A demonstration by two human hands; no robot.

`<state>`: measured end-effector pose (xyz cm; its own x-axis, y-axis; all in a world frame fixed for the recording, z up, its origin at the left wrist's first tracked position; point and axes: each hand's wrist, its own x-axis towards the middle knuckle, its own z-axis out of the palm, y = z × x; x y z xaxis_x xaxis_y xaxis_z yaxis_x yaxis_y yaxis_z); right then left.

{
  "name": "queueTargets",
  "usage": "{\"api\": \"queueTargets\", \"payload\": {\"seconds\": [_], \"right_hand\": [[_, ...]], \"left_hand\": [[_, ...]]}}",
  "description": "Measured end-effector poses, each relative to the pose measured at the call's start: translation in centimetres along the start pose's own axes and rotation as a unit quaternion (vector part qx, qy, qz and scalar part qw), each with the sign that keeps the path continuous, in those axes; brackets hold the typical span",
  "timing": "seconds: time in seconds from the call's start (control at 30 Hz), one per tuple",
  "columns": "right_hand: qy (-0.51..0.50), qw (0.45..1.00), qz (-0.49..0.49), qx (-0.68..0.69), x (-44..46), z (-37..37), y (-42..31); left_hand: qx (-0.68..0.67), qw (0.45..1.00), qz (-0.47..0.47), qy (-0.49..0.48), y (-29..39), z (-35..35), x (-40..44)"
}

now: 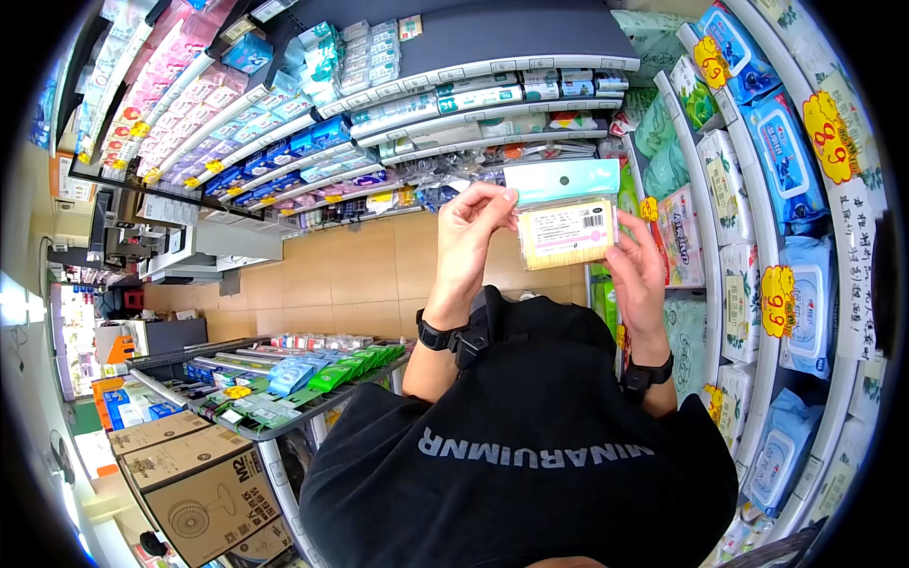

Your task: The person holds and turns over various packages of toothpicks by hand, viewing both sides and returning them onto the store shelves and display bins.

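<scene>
A flat packet (pixel 566 232) with a pale teal header, a hole in it, and a white label with a barcode is held up in front of the chest. My left hand (pixel 473 227) pinches its upper left edge between thumb and fingers. My right hand (pixel 640 270) holds the packet's lower right edge, with the thumb at the label's corner. Pale yellow contents show below the label. Each wrist wears a black strap.
Stocked shelves (pixel 492 68) run across the front, with wipe packs (pixel 786 156) on shelves at the right. A low display rack (pixel 312 379) and a fan carton (pixel 204 497) stand at the left. Tiled floor (pixel 350 275) lies between.
</scene>
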<state>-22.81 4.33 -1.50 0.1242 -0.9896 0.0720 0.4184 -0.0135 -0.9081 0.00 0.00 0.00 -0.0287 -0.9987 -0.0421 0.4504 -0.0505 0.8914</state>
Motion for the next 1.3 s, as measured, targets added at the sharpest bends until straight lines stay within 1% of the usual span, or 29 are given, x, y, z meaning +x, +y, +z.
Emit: {"api": "queueTargets", "payload": {"seconds": [0.2, 0.27, 0.4, 0.5, 0.57, 0.6, 0.67, 0.7, 0.77, 1.0, 1.07, 1.17, 1.3], "right_hand": [[0.011, 1.0, 0.01, 0.012, -0.2, -0.2, -0.2], [0.022, 1.0, 0.001, 0.008, -0.2, -0.3, -0.1], [0.042, 0.999, 0.006, 0.017, -0.5, -0.2, -0.5], [0.053, 0.998, 0.012, 0.039, -0.5, 0.0, -0.9], [0.07, 0.997, 0.015, 0.037, -0.5, 0.0, -1.0], [0.07, 0.997, 0.015, 0.037, -0.6, 0.0, -0.9], [0.096, 0.995, 0.012, 0.025, -0.9, -0.1, -0.7], [0.095, 0.995, 0.013, 0.025, -0.9, -0.3, -0.8], [0.064, 0.998, 0.019, 0.01, -0.8, -0.7, -0.9], [0.073, 0.997, 0.023, 0.014, -1.0, -0.6, -0.9], [0.07, 0.997, 0.025, 0.031, -1.2, -0.5, -1.0], [0.09, 0.995, 0.017, 0.031, -1.3, 0.2, -1.1], [0.085, 0.996, 0.007, 0.014, -1.3, 0.6, -1.1]], "left_hand": [[0.04, 0.999, 0.019, -0.016, -0.1, 0.0, -0.3], [0.098, 0.995, 0.019, -0.018, 0.1, 0.0, -0.4], [0.106, 0.993, 0.039, -0.02, 0.5, 0.7, -0.9], [0.129, 0.989, 0.047, -0.049, 0.2, 0.4, -1.0], [0.178, 0.979, 0.047, -0.086, 0.4, 0.2, -1.1], [0.178, 0.979, 0.047, -0.086, 0.6, 0.3, -1.3], [0.164, 0.978, 0.027, -0.123, 1.4, 0.6, -1.6], [0.164, 0.978, 0.027, -0.122, 1.4, 0.5, -1.7], [0.172, 0.975, 0.016, -0.137, 1.3, 0.3, -1.8], [0.189, 0.97, 0.052, -0.145, 0.1, -0.3, -2.0], [0.214, 0.961, 0.047, -0.171, 0.2, -0.2, -2.2], [0.204, 0.966, 0.048, -0.148, -0.2, 0.1, -2.4], [0.224, 0.966, 0.035, -0.121, -0.4, 0.1, -2.5]]}}
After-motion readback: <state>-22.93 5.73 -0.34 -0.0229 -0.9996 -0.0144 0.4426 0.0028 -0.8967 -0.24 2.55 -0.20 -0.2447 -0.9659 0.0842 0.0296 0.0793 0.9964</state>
